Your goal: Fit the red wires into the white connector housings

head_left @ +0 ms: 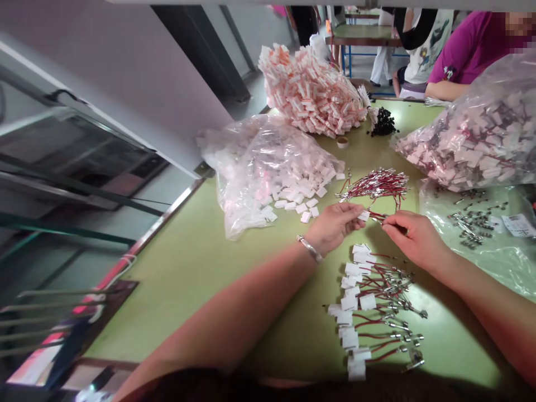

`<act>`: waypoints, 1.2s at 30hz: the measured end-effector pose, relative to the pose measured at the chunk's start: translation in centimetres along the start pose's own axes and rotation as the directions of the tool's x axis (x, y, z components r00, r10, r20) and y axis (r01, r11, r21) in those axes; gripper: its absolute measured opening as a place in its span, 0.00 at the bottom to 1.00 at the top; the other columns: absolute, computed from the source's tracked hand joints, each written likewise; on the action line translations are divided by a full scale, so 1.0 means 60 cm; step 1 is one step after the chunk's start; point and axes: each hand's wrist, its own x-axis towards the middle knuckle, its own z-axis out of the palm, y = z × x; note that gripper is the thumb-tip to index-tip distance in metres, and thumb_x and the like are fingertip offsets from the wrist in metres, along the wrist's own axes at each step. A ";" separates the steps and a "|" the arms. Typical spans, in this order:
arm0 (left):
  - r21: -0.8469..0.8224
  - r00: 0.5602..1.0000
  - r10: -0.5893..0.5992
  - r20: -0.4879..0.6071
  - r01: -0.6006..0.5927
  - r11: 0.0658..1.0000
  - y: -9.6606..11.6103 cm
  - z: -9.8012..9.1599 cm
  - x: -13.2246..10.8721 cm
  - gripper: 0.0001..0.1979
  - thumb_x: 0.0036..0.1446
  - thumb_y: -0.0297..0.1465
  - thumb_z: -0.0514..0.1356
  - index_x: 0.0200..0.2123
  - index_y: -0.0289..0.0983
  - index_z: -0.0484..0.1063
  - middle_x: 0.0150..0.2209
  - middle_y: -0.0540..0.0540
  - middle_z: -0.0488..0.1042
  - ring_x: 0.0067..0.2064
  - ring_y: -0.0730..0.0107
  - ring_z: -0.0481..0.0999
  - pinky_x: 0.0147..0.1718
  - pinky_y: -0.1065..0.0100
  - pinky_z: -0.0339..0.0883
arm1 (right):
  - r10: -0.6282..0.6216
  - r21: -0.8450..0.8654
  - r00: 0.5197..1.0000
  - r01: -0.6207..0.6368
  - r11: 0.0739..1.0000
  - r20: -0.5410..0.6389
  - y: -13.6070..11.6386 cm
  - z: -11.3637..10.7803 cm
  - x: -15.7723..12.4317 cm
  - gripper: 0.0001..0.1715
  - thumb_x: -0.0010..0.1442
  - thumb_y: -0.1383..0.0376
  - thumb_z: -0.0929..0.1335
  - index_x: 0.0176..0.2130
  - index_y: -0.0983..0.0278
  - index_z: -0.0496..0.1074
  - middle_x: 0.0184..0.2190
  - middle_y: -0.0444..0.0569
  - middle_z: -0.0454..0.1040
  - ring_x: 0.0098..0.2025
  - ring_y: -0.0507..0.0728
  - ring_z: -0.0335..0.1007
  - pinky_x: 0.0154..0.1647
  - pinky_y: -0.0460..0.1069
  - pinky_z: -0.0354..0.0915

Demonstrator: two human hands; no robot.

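Nearest, along the bench's (201,262) near edge, lies a loose row of finished pieces (368,312): thin red wires, each with a flat white plastic block at the left end and a small metal terminal at the right, laid side by side so the ends stay sorted. Just beyond them the left hand (333,226), a metal bangle (310,249) at its wrist, pinches one white block (364,215) between thumb and fingertips. The right hand (412,237) meets it from the other side, fingers closed on a red wire (377,217) whose end points into that block; the two hands nearly touch. Past the fingertips a bundle of bare red wires (374,185) with shiny tips sits within easy reach. Left of it an open clear bag (259,167) spills small, matte, rectangular white blocks onto the green top. By the right edge another crinkled bag (473,145) holds pale blocks with wires, and a flat bag (477,226) carries small metal parts. At the far edge rises a heap of white-and-orange pieces (312,89), beside a black cluster (382,121). Beyond, seated people (464,50) occupy the far right corner.
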 end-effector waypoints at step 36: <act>0.234 0.977 0.172 0.129 -0.199 0.952 -0.021 0.014 -0.023 0.03 0.55 0.23 0.60 0.34 0.32 0.74 0.19 0.52 0.72 0.22 0.81 0.72 0.24 0.76 0.68 | 0.223 0.103 0.955 -0.245 0.964 0.194 -0.004 -0.002 0.006 0.18 0.55 0.55 0.64 0.19 0.61 0.65 0.15 0.41 0.62 0.20 0.50 0.55 0.21 0.46 0.54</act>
